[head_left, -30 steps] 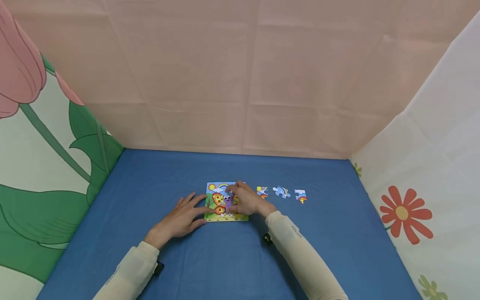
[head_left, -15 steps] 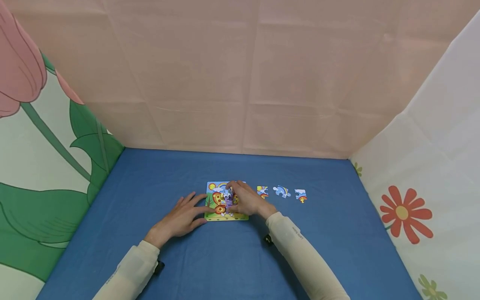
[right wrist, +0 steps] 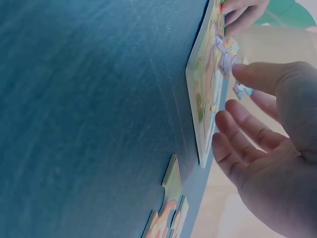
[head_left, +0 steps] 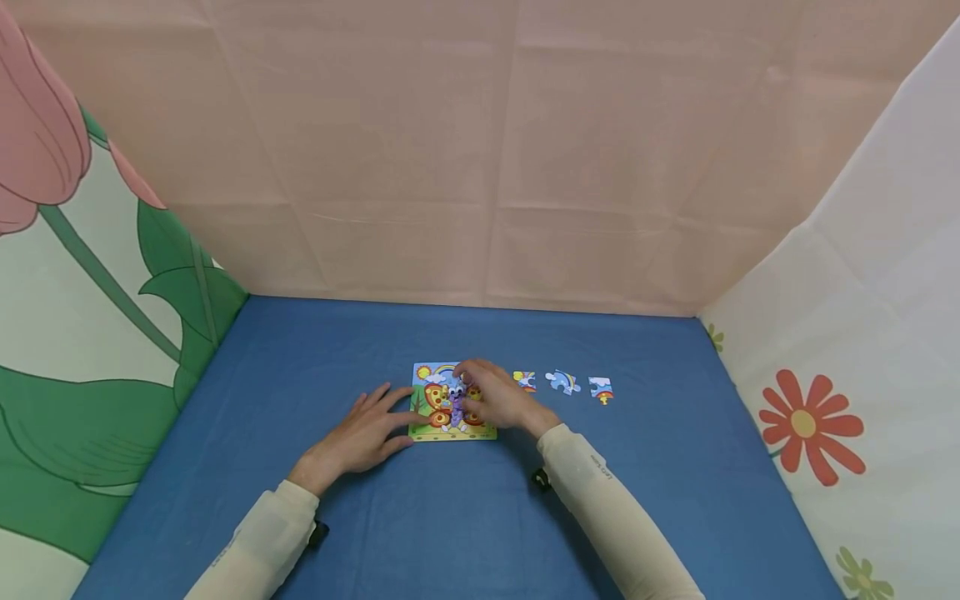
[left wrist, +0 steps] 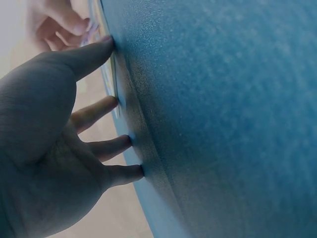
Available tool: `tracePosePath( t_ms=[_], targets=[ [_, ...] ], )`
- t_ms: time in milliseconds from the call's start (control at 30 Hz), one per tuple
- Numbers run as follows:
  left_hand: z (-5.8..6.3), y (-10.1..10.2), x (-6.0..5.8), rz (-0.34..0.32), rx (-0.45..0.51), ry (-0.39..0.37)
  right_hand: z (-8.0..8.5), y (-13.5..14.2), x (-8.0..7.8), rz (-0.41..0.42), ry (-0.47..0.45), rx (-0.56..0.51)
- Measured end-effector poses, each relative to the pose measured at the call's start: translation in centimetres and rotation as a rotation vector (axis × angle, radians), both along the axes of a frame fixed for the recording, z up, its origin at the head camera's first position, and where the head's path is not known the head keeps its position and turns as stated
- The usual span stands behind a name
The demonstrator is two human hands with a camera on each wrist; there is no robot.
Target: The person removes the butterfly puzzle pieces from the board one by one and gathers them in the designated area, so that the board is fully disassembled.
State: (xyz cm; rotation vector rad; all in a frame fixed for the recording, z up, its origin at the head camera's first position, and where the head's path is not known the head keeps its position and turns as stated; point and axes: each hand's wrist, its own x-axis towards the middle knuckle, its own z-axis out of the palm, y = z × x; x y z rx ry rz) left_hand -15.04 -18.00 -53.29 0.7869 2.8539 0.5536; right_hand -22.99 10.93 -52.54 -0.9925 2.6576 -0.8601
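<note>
A picture puzzle board [head_left: 452,436] with a butterfly design lies flat on the blue table. My left hand [head_left: 362,437] rests at its left side, fingers spread, with thumb and forefinger touching the board's edge in the left wrist view. Over the board's right half is my right hand [head_left: 506,400], covering part of the picture. Between its thumb and forefinger it pinches a puzzle piece [right wrist: 226,60] with purple on it, tilted up off the board in the right wrist view. The other fingers of that hand are loosely bent and touch nothing visible.
Three loose puzzle pieces lie in a row to the board's right: a yellow and red one [head_left: 525,381], a blue rainbow one [head_left: 562,382] and a blue and red one [head_left: 602,389]. Fabric walls surround the blue tabletop [head_left: 315,333].
My right hand has shifted slightly to the right over the board, still pinching the piece. The left hand stays in place, and the loose pieces have not moved.
</note>
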Motion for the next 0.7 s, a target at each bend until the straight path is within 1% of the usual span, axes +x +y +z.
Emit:
tracePosePath(
  t_ms=[133,400,700],
  targets=[
    [-0.07,-0.03,-0.02,-0.001,-0.001,0.005,-0.04,0.05,0.00,-0.010,0.014,-0.063],
    [-0.06,0.01,-0.01,-0.003,-0.005,0.010,-0.33,0.11,-0.08,-0.053,0.023,-0.126],
    [0.03,-0.02,0.00,0.003,-0.005,-0.006,-0.12,0.42,0.09,-0.064,-0.065,-0.195]
  ],
)
